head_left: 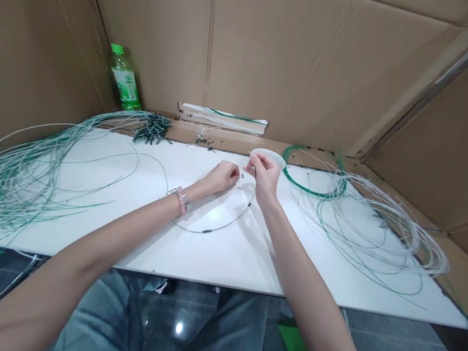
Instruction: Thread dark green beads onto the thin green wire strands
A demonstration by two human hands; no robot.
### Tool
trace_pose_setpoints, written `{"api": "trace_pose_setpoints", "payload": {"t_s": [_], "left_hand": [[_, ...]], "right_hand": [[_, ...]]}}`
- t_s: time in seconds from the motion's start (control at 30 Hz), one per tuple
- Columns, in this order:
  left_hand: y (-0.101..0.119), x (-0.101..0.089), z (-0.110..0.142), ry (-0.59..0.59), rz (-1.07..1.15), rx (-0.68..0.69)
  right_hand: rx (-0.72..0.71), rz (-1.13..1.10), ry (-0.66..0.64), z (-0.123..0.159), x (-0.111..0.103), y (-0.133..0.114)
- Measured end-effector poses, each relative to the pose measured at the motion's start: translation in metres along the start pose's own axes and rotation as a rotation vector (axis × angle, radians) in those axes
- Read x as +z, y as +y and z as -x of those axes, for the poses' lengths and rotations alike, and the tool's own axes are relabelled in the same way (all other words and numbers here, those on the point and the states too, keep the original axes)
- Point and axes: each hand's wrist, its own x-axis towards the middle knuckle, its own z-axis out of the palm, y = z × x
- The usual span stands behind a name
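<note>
A thin greenish wire (pixel 230 224) loops across the white table. It runs up to my right hand (pixel 264 173), whose thumb and fingers pinch it. Small black beads (pixel 207 230) sit on the wire at the bottom of the loop, and a few more show on its right side. My left hand (pixel 223 177) rests on the table just left of the right one, its fingers curled together; anything inside them is hidden. A couple of loose black beads (pixel 242 176) lie between the hands. Behind my right hand stands a shallow white bowl (pixel 277 158), partly covered by it.
Bundled green and white wires (pixel 14 173) spread over the table's left side, with dark-tipped ends (pixel 154 128) bunched behind. Coiled wires (pixel 384 226) lie at right. Cardboard walls (pixel 265 49) enclose the white tabletop (pixel 207 262). A green-capped bottle (pixel 125 81) stands in the back left corner.
</note>
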Motion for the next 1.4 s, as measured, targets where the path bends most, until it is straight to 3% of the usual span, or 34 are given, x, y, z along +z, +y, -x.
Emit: {"api": "trace_pose_setpoints", "payload": {"t_s": [0.2, 0.37, 0.53, 0.7, 0.9, 1.2, 1.4], "left_hand": [[0.000, -0.029, 0.040, 0.148, 0.452, -0.044], [-0.001, -0.041, 0.060, 0.306, 0.723, -0.075], [0.007, -0.044, 0.062, 0.294, 0.968, -0.017], [0.024, -0.044, 0.066, 0.281, 1.212, -0.088], [0.028, -0.045, 0.068, 0.274, 1.208, -0.091], [0.014, -0.060, 0.062, 0.198, 0.888, 0.180], [0.015, -0.071, 0.061, 0.166, 0.817, 0.247]], "right_hand": [[-0.066, 0.082, -0.102, 0.018, 0.016, -0.005], [-0.102, 0.124, -0.197, 0.044, 0.033, -0.017], [-0.112, 0.120, -0.201, 0.057, 0.038, -0.025], [-0.121, 0.112, -0.188, 0.059, 0.037, -0.026], [-0.142, 0.113, -0.175, 0.060, 0.038, -0.026], [-0.157, 0.131, -0.232, 0.058, 0.035, -0.029], [-0.170, 0.127, -0.284, 0.057, 0.035, -0.031]]}}
